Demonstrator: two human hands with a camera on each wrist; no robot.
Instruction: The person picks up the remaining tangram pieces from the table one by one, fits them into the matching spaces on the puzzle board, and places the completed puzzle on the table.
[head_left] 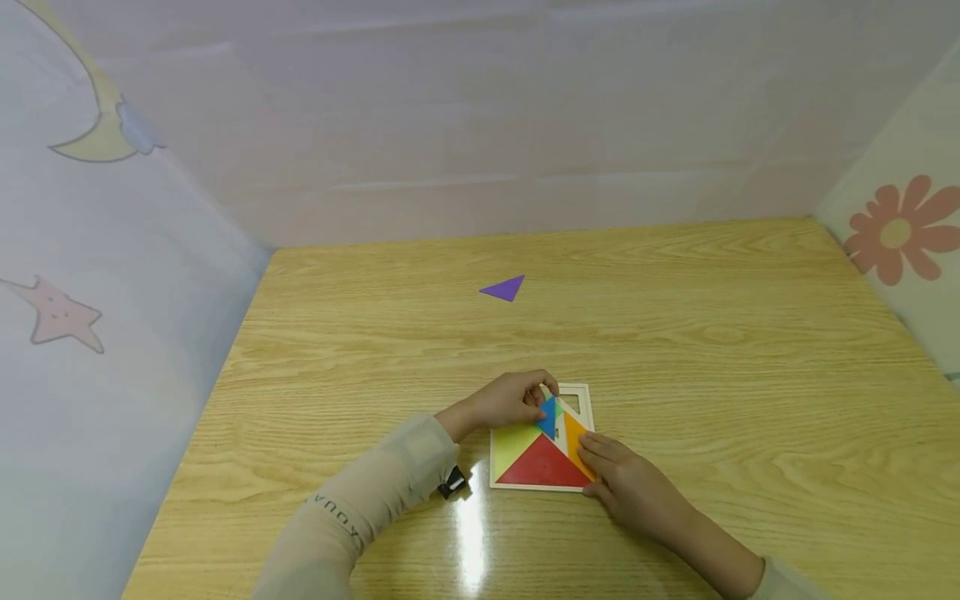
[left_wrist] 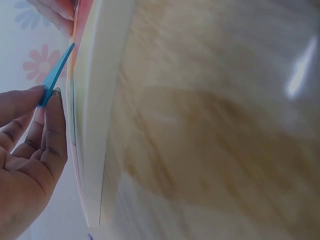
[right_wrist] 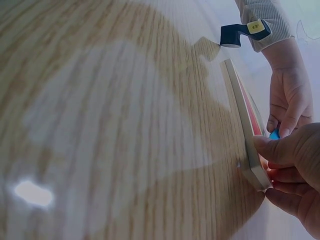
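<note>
A square tangram tray (head_left: 543, 488) with a pale wooden rim lies on the table. My left hand (head_left: 510, 400) pinches a blue tangram piece (head_left: 549, 418) between thumb and fingers, over the tray's middle; the left wrist view shows this piece (left_wrist: 56, 75) tilted on edge. Red (head_left: 546, 465), yellow (head_left: 510, 446) and orange (head_left: 573, 437) pieces lie in the tray, and a bit of green shows beside the blue one. My right hand (head_left: 637, 487) holds the tray's near right corner, fingers over the orange piece and thumb (right_wrist: 272, 150) at the near edge.
A purple triangle (head_left: 506, 289) lies alone farther back on the wooden table (head_left: 360, 333). Printed cloth walls (head_left: 480, 125) border the table at the back and sides. A small black device (head_left: 452, 482) sits at my left wrist.
</note>
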